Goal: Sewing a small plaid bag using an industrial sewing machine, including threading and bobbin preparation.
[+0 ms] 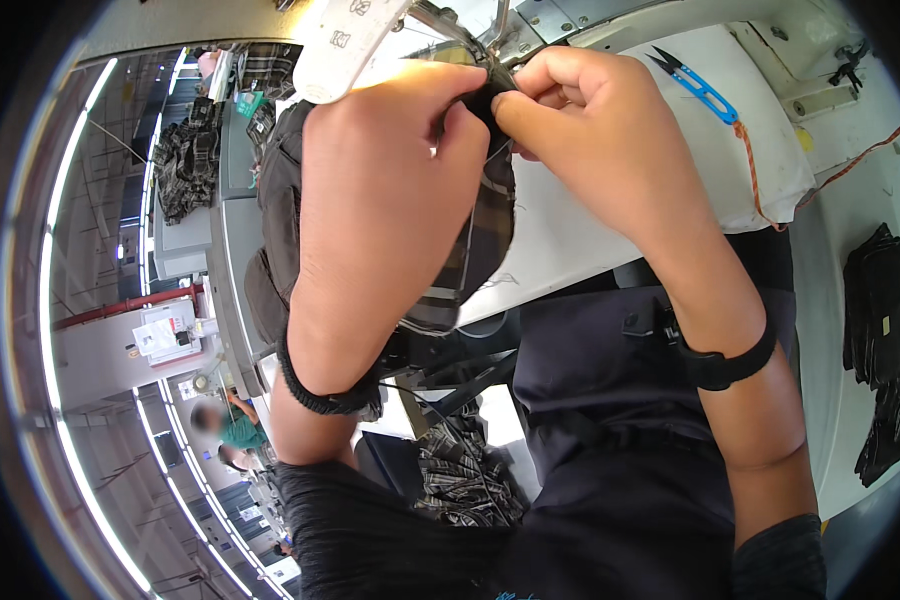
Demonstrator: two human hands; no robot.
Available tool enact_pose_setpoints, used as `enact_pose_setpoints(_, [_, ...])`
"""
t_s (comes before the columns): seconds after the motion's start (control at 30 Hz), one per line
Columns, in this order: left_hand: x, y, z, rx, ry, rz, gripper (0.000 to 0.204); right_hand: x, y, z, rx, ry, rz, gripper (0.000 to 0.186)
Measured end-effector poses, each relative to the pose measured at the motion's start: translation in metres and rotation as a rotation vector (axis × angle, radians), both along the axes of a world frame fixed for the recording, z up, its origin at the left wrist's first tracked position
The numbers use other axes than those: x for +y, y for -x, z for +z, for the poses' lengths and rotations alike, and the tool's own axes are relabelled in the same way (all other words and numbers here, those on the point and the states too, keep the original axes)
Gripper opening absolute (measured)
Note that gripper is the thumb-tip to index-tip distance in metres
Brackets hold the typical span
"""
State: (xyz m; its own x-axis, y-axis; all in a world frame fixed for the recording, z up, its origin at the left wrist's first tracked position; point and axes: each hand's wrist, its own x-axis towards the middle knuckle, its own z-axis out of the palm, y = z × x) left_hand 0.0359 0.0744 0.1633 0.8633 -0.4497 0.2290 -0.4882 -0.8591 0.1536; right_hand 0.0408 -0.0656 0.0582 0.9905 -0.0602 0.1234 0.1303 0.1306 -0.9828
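My left hand [395, 170] pinches the edge of a dark plaid cloth piece [485, 225] close to the sewing machine's needle area [490, 45]. Right beside it, my right hand [610, 130] has thumb and fingers closed on the same cloth. Part of the cloth hangs down below my hands over the table edge, with loose threads along it. My left hand hides much of the fabric, and the exact spot under the needle is hard to make out. The white machine head [345, 45] stands just beyond my left hand.
Blue thread snips [695, 85] on an orange cord [753, 170] lie on the white work surface [660, 60] at right. Stacked dark cloth pieces [880, 310] sit at far right. Plaid cloth [460, 470] is heaped below; more [185, 160] lies left. Other people [240, 430] are in the background.
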Motion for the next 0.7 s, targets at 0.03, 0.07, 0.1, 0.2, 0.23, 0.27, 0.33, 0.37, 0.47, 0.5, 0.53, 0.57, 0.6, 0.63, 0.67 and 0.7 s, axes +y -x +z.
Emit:
enact_pose_setpoints(0.03, [-0.001, 0.002, -0.001, 0.081, 0.139, 0.098, 0.027, 0.0, -0.001, 0.0, 0.003, -0.032, 0.02, 0.02])
enact_pose_setpoints(0.07, [-0.004, 0.003, -0.002, 0.08, 0.137, 0.097, 0.027, -0.001, -0.002, 0.0, 0.003, -0.063, 0.038, 0.02])
enact_pose_setpoints(0.1, [-0.008, 0.004, -0.004, 0.079, 0.212, 0.151, 0.026, -0.004, -0.004, 0.0, 0.003, -0.065, 0.038, 0.02])
enact_pose_setpoints(0.2, [-0.018, 0.01, -0.01, 0.106, 0.357, 0.265, 0.026, -0.011, -0.008, -0.004, -0.001, 0.013, 0.124, 0.02])
enact_pose_setpoints(0.23, [-0.02, 0.011, -0.012, 0.133, 0.427, 0.326, 0.025, -0.011, -0.009, -0.006, -0.006, 0.018, 0.12, 0.021])
enact_pose_setpoints(0.27, [-0.021, 0.012, -0.01, 0.13, 0.422, 0.327, 0.025, -0.01, -0.01, -0.005, -0.017, 0.017, 0.12, 0.022])
enact_pose_setpoints(0.33, [-0.023, 0.014, -0.006, 0.123, 0.397, 0.358, 0.024, -0.01, -0.011, -0.002, -0.022, 0.036, 0.117, 0.024])
enact_pose_setpoints(0.37, [-0.023, 0.014, -0.009, 0.129, 0.397, 0.353, 0.024, -0.01, -0.011, -0.003, -0.017, 0.067, 0.108, 0.025])
enact_pose_setpoints(0.47, [-0.024, 0.015, -0.015, 0.012, 0.276, 0.226, 0.024, -0.008, -0.012, -0.002, -0.057, 0.147, 0.036, 0.026])
enact_pose_setpoints(0.5, [-0.021, 0.016, -0.013, -0.032, 0.154, 0.175, 0.025, -0.008, -0.011, 0.002, -0.05, 0.142, 0.031, 0.026])
enact_pose_setpoints(0.53, [-0.018, 0.015, -0.01, -0.075, 0.032, 0.123, 0.025, -0.007, -0.01, 0.006, -0.045, 0.214, 0.021, 0.029])
enact_pose_setpoints(0.57, [-0.016, 0.016, -0.007, -0.058, 0.028, 0.116, 0.027, -0.006, -0.007, 0.01, -0.036, 0.289, 0.015, 0.031])
enact_pose_setpoints(0.6, [-0.016, 0.016, -0.002, -0.035, 0.004, 0.12, 0.027, -0.003, -0.005, 0.011, -0.026, 0.288, 0.013, 0.031])
enact_pose_setpoints(0.63, [-0.015, 0.017, 0.004, -0.011, -0.037, 0.128, 0.026, 0.0, -0.003, 0.013, 0.003, 0.27, 0.002, 0.033])
enact_pose_setpoints(0.67, [-0.015, 0.015, 0.008, 0.005, -0.075, 0.134, 0.024, 0.002, -0.004, 0.014, 0.025, 0.255, -0.011, 0.035])
enact_pose_setpoints(0.7, [-0.015, 0.013, 0.011, -0.021, -0.178, 0.125, 0.021, 0.002, -0.004, 0.015, 0.007, 0.277, -0.037, 0.026])
